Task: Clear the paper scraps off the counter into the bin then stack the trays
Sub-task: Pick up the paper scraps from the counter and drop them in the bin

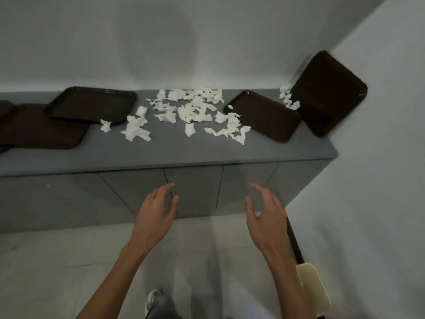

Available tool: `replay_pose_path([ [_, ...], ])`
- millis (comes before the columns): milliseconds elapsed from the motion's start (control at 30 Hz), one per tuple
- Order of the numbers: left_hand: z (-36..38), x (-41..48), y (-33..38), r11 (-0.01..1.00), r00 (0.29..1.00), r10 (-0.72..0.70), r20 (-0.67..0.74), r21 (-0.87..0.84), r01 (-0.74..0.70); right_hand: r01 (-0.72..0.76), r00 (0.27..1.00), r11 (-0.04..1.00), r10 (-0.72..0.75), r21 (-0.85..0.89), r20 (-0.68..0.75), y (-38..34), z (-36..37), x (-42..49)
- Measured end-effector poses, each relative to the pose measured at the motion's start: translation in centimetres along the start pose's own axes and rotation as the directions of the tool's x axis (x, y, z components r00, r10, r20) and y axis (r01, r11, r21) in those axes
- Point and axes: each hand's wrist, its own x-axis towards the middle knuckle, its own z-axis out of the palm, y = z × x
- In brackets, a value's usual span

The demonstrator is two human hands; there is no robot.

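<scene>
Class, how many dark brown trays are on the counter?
5. A leaning tray against the right wall, a second tray beside it, an upper tray left of the paper scraps overlapping a lower tray, an edge tray cut off at left; more may be hidden there.

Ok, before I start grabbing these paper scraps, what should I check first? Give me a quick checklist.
1. Hands free: left hand and right hand both open, holding nothing: ok.
2. Paper scraps in plain sight on the counter: ok.
3. Bin found: cream object at lower right may be it: cannot tell.
4. Flat tray free of paper: a stray scrap sits on its corner: not ok.
5. Leaning tray steady, with scraps at its foot: cannot tell.
</scene>
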Motion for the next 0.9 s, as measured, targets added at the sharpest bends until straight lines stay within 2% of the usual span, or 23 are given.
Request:
replay_pose_path([
  [200, -7.9, 0.7, -11.7, 0.989, 0.986, -0.147, -0.077, 0.003, 0.148, 0.042, 0.992, 0.998, -0.047, 0.047, 0.116, -8.5, 10.5, 2.6],
  [300, -11.3, 1.5, -16.7, 0.979, 0.978, -0.197, -0.061, 0.039, 0.200, 0.054, 0.987, 0.996, -0.064, 0.074, 0.145, -12.1, 15.9, 3.6],
  [467, -15.0, 4.4, -22.9, 0.980, 0.980, -0.191, -0.046, 0.039, 0.193, 0.060, 0.980, 0.993, -0.078, 0.100, 0.184, -16.1, 23.2, 5.3],
  [633, -15.3, 10.6, -26.5, 0.985, 0.986, -0.166, -0.014, 0.038, 0.166, 0.061, 0.964, 0.997, -0.072, 0.053, 0.257, -18.1, 28.5, 8.5],
  [900, -10.8, 24.9, -29.1, 0.990, 0.987, -0.128, 0.101, 0.064, 0.122, 0.127, 0.928, 0.992, -0.113, -0.016, 0.356, -17.7, 35.4, 17.5],
])
